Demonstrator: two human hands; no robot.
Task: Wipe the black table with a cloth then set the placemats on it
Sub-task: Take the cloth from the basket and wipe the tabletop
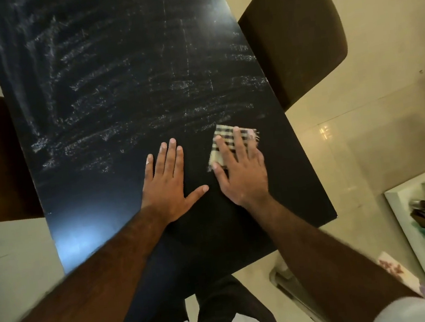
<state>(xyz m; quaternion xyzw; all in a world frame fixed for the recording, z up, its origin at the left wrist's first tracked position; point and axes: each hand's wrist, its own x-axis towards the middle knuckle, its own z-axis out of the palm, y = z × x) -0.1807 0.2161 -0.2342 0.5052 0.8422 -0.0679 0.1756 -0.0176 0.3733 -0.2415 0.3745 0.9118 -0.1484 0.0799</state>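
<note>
Black surface (106, 93), streaked with white residue from 9 to 1 o'clock. My left hand (167, 181) lies flat, fingers spread, holding nothing. My right hand (242, 170), fingers splayed, presses the checked cloth (223, 138) at 3 o'clock; soft, light, best pinned under the palm.
</note>
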